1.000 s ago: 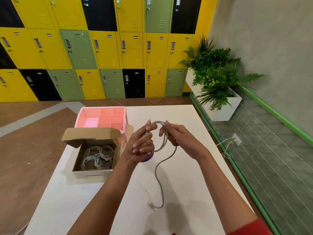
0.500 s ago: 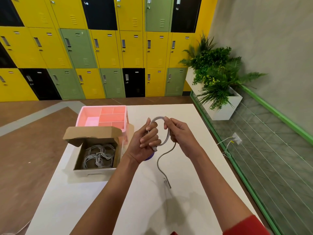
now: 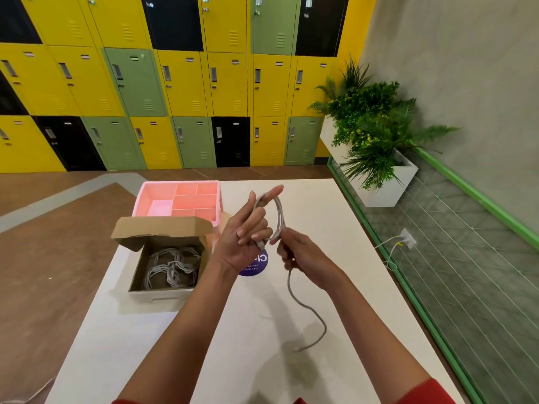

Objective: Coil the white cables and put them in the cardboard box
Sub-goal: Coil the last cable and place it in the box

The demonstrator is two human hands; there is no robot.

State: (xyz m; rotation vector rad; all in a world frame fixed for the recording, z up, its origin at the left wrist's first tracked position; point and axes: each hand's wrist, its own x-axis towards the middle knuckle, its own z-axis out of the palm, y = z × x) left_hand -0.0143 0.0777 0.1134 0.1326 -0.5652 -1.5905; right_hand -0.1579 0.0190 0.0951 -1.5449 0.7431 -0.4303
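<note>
A white cable point(image 3: 303, 304) is partly looped over my left hand point(image 3: 248, 231), which is raised above the white table point(image 3: 204, 339) with two fingers straight and the others curled on the loops. My right hand point(image 3: 303, 255) grips the cable just below the loops; the loose tail hangs down and curls over the table. The open cardboard box point(image 3: 163, 293) stands to the left of my hands, with several coiled white cables point(image 3: 172, 266) inside.
A pink divided tray point(image 3: 145, 196) sits behind the box. A purple round sticker point(image 3: 256, 265) lies on the table under my hands. A planter with greenery point(image 3: 376, 135) and a green-framed glass railing point(image 3: 437, 287) run along the right. Lockers line the back wall.
My left hand has opened its fingers and risen with the loops around it. My right hand has slid down the cable, and the loose tail has swung right.
</note>
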